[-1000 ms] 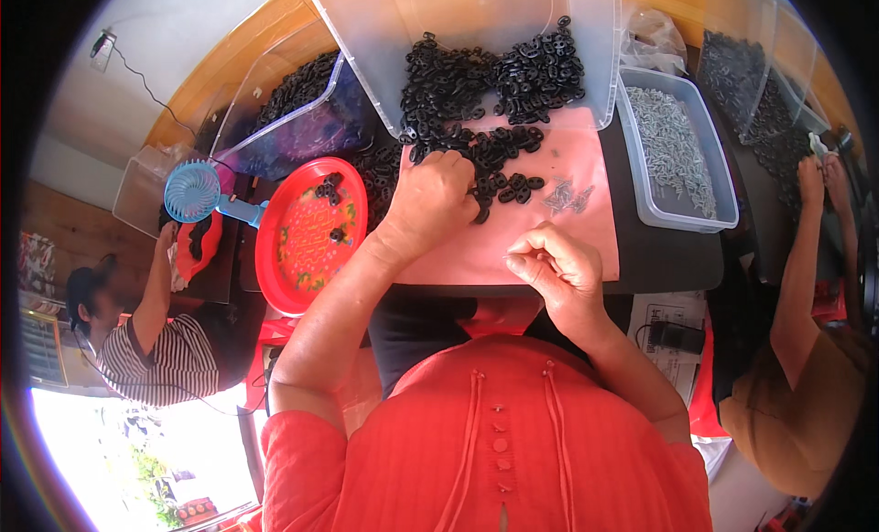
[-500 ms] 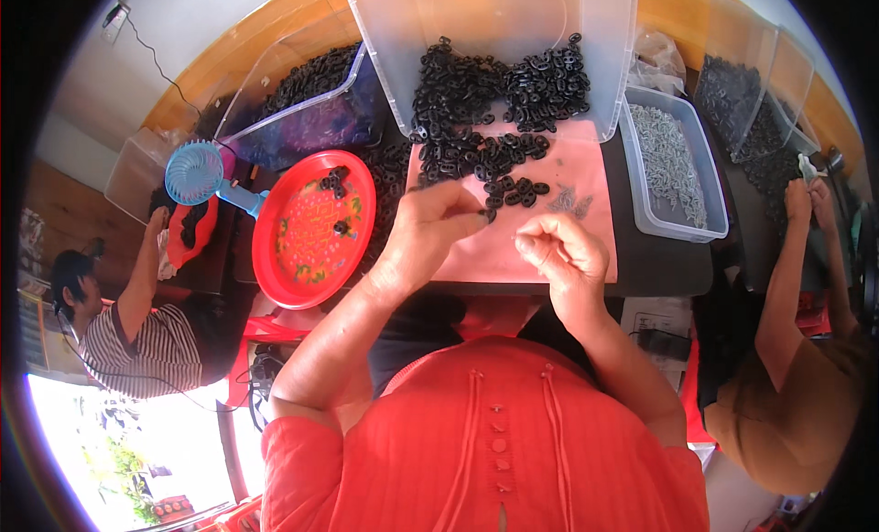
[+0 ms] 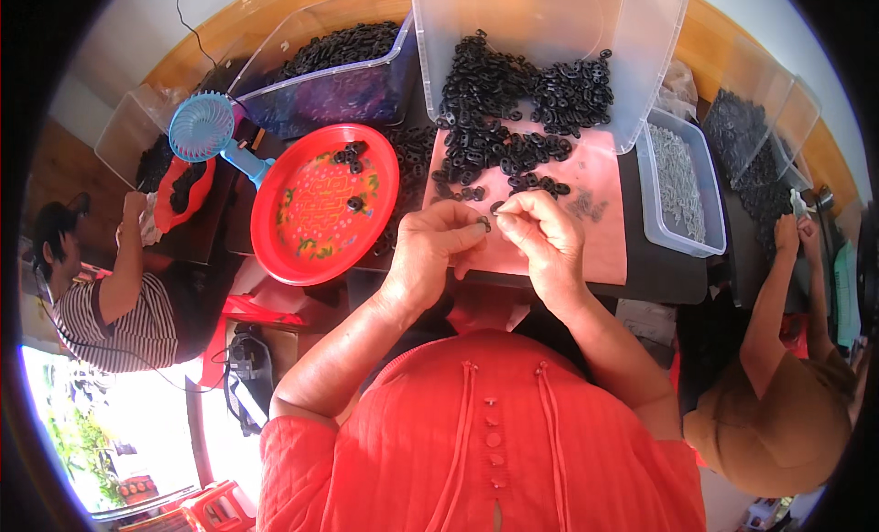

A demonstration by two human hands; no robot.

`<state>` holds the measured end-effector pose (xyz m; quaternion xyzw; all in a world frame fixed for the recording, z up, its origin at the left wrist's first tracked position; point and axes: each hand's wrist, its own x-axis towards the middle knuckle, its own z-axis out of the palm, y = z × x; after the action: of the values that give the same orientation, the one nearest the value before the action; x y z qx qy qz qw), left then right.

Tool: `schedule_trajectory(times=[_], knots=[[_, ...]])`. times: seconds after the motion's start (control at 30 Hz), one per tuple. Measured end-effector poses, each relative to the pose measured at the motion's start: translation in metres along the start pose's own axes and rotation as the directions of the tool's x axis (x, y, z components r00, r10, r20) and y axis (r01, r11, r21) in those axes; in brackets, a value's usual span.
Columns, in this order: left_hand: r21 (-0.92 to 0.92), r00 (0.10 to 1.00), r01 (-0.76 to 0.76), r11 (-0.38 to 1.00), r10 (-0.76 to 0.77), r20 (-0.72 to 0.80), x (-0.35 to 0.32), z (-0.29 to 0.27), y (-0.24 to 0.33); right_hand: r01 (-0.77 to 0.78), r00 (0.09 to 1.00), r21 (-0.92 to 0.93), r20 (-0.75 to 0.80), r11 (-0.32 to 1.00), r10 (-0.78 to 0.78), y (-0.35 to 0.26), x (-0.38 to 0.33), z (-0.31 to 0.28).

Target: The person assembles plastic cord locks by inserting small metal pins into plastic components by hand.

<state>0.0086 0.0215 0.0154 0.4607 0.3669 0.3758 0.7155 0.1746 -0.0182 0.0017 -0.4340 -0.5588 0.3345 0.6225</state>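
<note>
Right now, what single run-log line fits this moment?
left hand: pinching small black ring | right hand: fingers meeting it | black ring pile: on pink mat ahead | red tray: few rings, left

- Dark table (image 3: 659,276) with a wooden rim (image 3: 229,28).
- Pale wall (image 3: 119,65) beyond.
- Bright daylight lower left (image 3: 101,422).
- Red stools (image 3: 201,514) on the floor.

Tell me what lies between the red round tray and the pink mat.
In the head view, a dark strip of table carrying a scatter of small black rings lies between the red tray and the pink mat.
</note>
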Motion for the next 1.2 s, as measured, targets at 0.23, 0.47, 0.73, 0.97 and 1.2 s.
schedule_trajectory(times=[0.23,0.47,0.73,0.97,1.2], knots=[[0.024,0.999,-0.029,0.999,0.03,-0.026,-0.002,-0.002,-0.006,0.189,0.981,-0.243,0.095,0.952,-0.17,0.005,0.001,-0.004],[0.123,0.994,-0.109,0.986,0.109,0.009,-0.003,-0.005,-0.012,0.223,0.973,-0.276,0.115,0.935,-0.198,0.005,0.0,-0.002],[0.203,0.994,-0.107,0.973,0.109,0.001,-0.004,-0.004,-0.011,0.275,0.96,-0.311,0.133,0.91,-0.245,0.006,0.0,-0.002],[0.288,0.99,-0.132,0.949,0.138,0.002,-0.006,-0.004,-0.009,0.352,0.936,-0.358,0.159,0.865,-0.315,0.007,0.0,-0.001],[0.246,0.976,-0.217,0.945,0.214,0.038,-0.007,-0.006,-0.016,0.307,0.949,-0.364,0.19,0.879,-0.252,0.005,-0.001,0.0]])
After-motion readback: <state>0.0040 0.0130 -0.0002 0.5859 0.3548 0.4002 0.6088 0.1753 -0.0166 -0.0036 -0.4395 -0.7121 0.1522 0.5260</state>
